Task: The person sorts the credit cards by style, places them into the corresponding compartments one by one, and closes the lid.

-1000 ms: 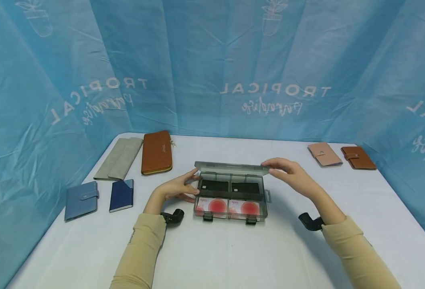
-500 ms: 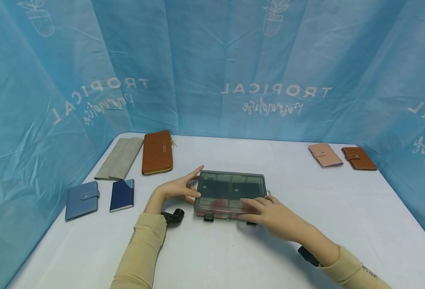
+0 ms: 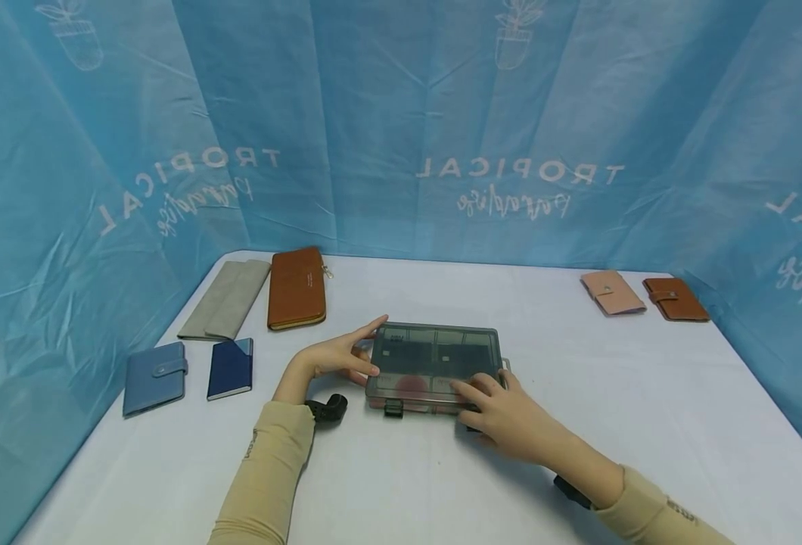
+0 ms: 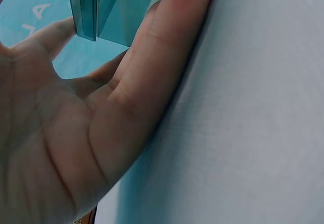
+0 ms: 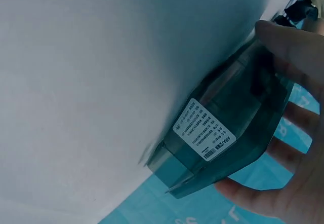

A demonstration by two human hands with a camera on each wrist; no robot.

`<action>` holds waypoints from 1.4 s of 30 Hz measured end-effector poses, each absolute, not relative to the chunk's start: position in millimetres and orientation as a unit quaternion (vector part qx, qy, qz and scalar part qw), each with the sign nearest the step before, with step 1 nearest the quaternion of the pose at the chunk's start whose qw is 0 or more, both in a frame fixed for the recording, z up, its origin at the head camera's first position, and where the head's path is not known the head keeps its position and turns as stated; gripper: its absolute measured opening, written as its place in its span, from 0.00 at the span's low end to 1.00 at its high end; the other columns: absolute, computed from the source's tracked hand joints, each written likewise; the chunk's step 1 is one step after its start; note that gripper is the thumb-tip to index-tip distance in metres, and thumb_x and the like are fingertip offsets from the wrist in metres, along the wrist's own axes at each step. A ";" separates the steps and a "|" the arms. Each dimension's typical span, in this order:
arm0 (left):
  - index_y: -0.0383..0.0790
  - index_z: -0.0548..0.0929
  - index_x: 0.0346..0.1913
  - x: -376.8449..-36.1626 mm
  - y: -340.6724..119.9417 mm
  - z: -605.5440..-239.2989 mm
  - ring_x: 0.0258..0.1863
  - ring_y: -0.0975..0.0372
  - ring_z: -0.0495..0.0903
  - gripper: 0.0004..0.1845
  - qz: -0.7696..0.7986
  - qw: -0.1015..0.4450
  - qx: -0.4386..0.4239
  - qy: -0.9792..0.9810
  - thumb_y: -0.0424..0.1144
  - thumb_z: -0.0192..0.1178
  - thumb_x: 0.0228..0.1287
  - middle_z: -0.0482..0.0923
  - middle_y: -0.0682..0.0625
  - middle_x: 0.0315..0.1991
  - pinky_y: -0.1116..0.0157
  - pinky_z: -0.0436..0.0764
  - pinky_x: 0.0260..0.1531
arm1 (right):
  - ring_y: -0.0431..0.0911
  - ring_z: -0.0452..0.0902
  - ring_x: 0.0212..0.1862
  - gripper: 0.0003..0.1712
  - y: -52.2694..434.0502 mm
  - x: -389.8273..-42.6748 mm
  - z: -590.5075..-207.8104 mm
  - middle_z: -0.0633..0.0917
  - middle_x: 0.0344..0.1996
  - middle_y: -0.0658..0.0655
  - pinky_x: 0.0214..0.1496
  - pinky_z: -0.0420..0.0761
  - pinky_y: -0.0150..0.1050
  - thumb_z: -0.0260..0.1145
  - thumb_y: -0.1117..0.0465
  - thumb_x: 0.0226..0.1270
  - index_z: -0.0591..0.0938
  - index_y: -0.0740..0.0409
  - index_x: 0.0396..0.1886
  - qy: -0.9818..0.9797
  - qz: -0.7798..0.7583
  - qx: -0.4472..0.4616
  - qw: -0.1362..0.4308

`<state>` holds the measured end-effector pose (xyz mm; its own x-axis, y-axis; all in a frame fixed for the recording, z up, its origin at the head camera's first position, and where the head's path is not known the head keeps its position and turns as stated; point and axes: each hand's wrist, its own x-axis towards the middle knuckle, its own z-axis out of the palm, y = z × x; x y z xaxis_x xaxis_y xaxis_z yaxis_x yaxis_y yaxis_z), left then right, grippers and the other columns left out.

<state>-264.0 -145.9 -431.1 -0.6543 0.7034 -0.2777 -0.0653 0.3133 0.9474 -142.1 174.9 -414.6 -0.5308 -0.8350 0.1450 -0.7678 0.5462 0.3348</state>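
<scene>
The lid that stood raised a second ago is down now, and the right hand (image 3: 503, 416) has slid to the near right corner of the smoky plastic box (image 3: 435, 363), fingers curled over its front edge, thumb beneath. The left hand (image 3: 336, 356) rests flat-fingered and relaxed against the box's left end, at nine o'clock. The box sits mid-tabletop (image 3: 408, 484). Out at ten o'clock lie a tan long wallet (image 3: 296, 288), a grey one (image 3: 225, 299) and two blue cardholders (image 3: 229, 368); at two o'clock, a pink wallet (image 3: 612, 292) and a brown wallet (image 3: 676, 298).
</scene>
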 end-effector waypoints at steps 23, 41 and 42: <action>0.64 0.40 0.72 -263.8 -148.1 -435.5 0.39 0.56 0.73 0.55 0.542 0.344 0.213 0.737 0.38 0.69 0.52 0.34 0.41 0.72 0.58 0.83 0.40 | 0.55 0.72 0.58 0.33 169.6 -143.1 -397.7 0.79 0.54 0.61 0.60 0.68 0.57 0.65 0.45 0.56 0.76 0.62 0.57 -0.958 0.005 0.284 0.046; 0.41 0.75 0.54 -177.1 -78.5 -393.0 0.54 0.50 0.70 0.31 0.100 0.003 0.349 0.932 0.55 0.66 0.51 0.71 0.44 0.54 0.53 0.75 0.52 | 0.53 0.71 0.59 0.33 169.0 -143.6 -394.6 0.77 0.56 0.59 0.56 0.71 0.57 0.65 0.45 0.56 0.76 0.58 0.58 -0.966 0.015 0.258 0.024; 0.41 0.75 0.52 -172.6 -74.7 -396.6 0.53 0.50 0.71 0.31 0.065 -0.022 0.348 0.935 0.56 0.68 0.49 0.71 0.44 0.52 0.54 0.75 0.52 | 0.53 0.72 0.59 0.33 169.8 -143.5 -394.1 0.78 0.56 0.59 0.56 0.71 0.57 0.66 0.45 0.56 0.77 0.58 0.58 -0.966 0.016 0.258 0.025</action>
<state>-172.6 -74.7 -396.6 -0.7566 0.6482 0.0864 0.6539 0.7491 0.1062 -143.5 169.8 -394.1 -0.8655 -0.4976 0.0573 -0.4992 0.8663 -0.0185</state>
